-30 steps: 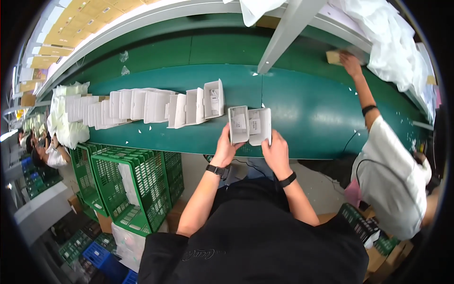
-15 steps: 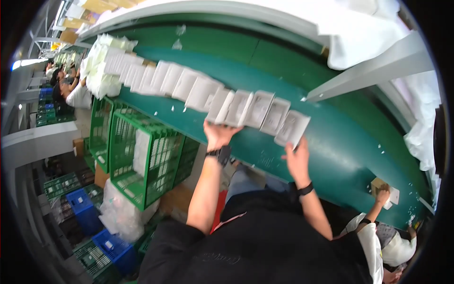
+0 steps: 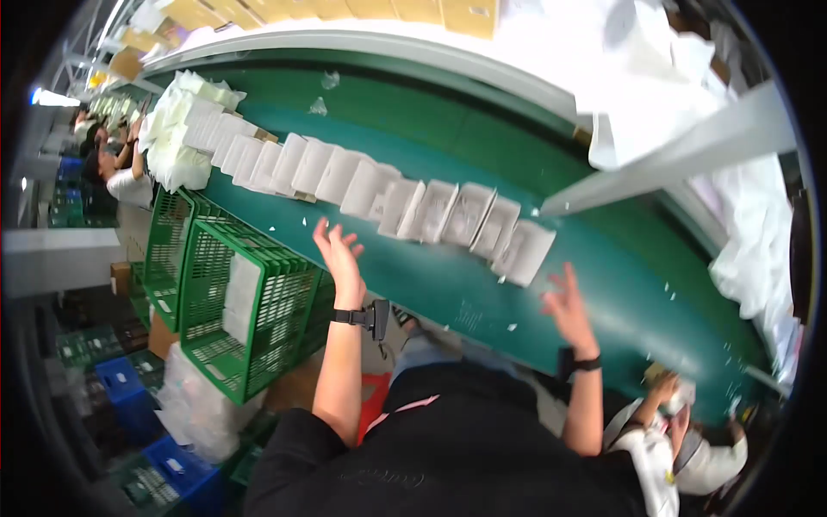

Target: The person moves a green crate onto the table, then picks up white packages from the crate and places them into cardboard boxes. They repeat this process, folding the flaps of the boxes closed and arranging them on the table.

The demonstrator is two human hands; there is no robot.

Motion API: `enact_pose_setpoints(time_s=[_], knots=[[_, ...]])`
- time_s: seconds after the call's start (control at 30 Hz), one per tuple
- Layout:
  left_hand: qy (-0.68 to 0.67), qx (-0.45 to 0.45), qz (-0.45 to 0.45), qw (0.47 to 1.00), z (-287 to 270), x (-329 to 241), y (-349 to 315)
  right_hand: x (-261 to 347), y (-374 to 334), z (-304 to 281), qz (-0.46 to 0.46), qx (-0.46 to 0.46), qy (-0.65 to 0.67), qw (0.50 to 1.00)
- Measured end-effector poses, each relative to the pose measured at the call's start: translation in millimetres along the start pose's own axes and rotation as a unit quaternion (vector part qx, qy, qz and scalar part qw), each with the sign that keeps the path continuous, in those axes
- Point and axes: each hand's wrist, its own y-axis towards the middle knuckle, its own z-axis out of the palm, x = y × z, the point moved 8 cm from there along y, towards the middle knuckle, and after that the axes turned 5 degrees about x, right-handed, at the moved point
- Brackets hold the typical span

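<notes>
A long row of overlapping white paper-like pieces, perhaps flat boxes or trays (image 3: 345, 177), lies across the green work surface (image 3: 413, 284). Its right end is a tilted white piece (image 3: 527, 252). My left hand (image 3: 340, 263) hovers over the near edge of the surface, fingers spread and holding nothing. Just right of the row's end, my right hand (image 3: 568, 314) is raised with its fingers apart, touching none of the pieces. Pale crumpled sheets or bags (image 3: 181, 129) heap up at the row's left end.
Green plastic crates (image 3: 250, 323) stand at my left beside a clear plastic bag (image 3: 194, 405) and blue crates (image 3: 129, 401). A grey post (image 3: 672, 151) slants over the far right. Cardboard boxes (image 3: 422, 10) line the far ledge. Co-workers (image 3: 642, 452) work close on my right.
Both hands have let go of the row's right part. My left hand has drawn back to the left, my right hand slightly right and down. The row stays lined up.
</notes>
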Motion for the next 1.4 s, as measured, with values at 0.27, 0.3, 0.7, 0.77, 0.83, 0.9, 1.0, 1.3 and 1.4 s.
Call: enact_pose_setpoints(time_s=[0.27, 0.3, 0.7, 0.77, 0.83, 0.9, 1.0, 1.3, 1.4], knots=[[0.329, 0.576, -0.035, 0.748, 116, -56, -77, 3, 110, -136, 0.044, -0.172, 0.031, 0.984], [0.345, 0.617, -0.063, 0.705, 125, -29, -87, 8, 134, -153, 0.022, -0.198, 0.014, 0.980], [0.550, 0.530, -0.057, 0.643, -1, 321, -118, 92, 328, -175, -0.311, -0.287, -0.543, 0.725], [0.502, 0.510, -0.077, 0.694, -9, 348, -121, 108, 325, -150, -0.298, -0.300, -0.554, 0.717], [0.483, 0.443, -0.080, 0.751, -25, 358, -122, 117, 323, -140, -0.289, -0.367, -0.541, 0.699], [0.470, 0.403, -0.096, 0.779, -45, 367, -138, 111, 329, -152, -0.224, -0.381, -0.568, 0.695], [0.470, 0.392, -0.133, 0.779, -64, 373, -148, 94, 353, -194, -0.101, -0.421, -0.585, 0.686], [0.499, 0.367, -0.128, 0.775, -81, 338, -137, 71, 378, -271, -0.132, -0.294, -0.564, 0.761], [0.514, 0.360, -0.087, 0.773, -70, 300, -126, 84, 338, -266, -0.172, -0.326, -0.616, 0.696]])
